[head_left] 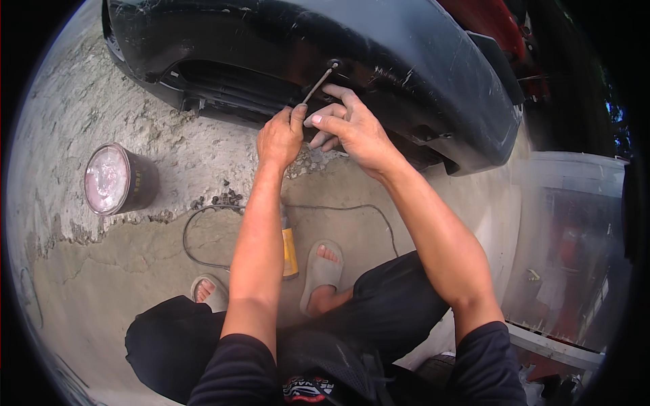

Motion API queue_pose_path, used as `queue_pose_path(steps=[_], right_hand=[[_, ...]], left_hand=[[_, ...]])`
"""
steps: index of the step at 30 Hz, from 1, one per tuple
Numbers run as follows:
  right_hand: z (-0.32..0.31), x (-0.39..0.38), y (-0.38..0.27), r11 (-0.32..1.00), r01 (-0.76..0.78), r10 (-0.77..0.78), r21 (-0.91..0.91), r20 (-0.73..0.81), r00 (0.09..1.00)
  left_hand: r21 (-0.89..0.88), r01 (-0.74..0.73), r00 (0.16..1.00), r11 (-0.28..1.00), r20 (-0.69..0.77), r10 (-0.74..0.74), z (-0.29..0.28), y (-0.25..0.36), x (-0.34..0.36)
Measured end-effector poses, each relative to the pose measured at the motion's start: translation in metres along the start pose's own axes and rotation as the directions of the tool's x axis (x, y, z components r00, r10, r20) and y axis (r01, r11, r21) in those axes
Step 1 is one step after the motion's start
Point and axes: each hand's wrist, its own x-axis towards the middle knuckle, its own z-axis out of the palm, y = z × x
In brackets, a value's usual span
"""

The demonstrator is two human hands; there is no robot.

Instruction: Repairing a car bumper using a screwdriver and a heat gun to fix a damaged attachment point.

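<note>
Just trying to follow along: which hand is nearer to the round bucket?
Left. The left hand is to the right of the bucket, apart from it; the right hand is farther right still.

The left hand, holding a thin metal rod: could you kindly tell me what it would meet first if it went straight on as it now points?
Probably the curved, scuffed black plastic bumper: the thin grey metal rod in the left hand slants toward it, though depth is hard to judge.
</note>
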Motion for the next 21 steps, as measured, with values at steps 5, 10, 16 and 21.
queue_pose_path(steps=[5,10,16,21], right_hand=[[-0.004,0.006,-0.002,0.999,-0.035,0.035,0.002,0.028,0.999],[-0.007,0.009,0.006,0.994,0.023,-0.017,-0.11,0.06,0.998],[-0.014,0.012,0.009,0.993,0.021,-0.01,-0.117,0.091,0.996],[-0.002,0.011,0.003,0.996,-0.074,0.07,0.048,0.084,0.994]], left_hand=[[0.004,-0.036,0.998,0.999,-0.042,0.036,0.004,-0.004,0.0],[-0.011,-0.064,0.995,0.998,-0.081,0.063,0.007,-0.008,-0.001],[0.017,-0.077,0.995,0.997,-0.062,0.078,0.006,-0.011,0.002],[-0.014,-0.088,0.996,0.996,-0.019,0.088,0.006,-0.023,0.007]])
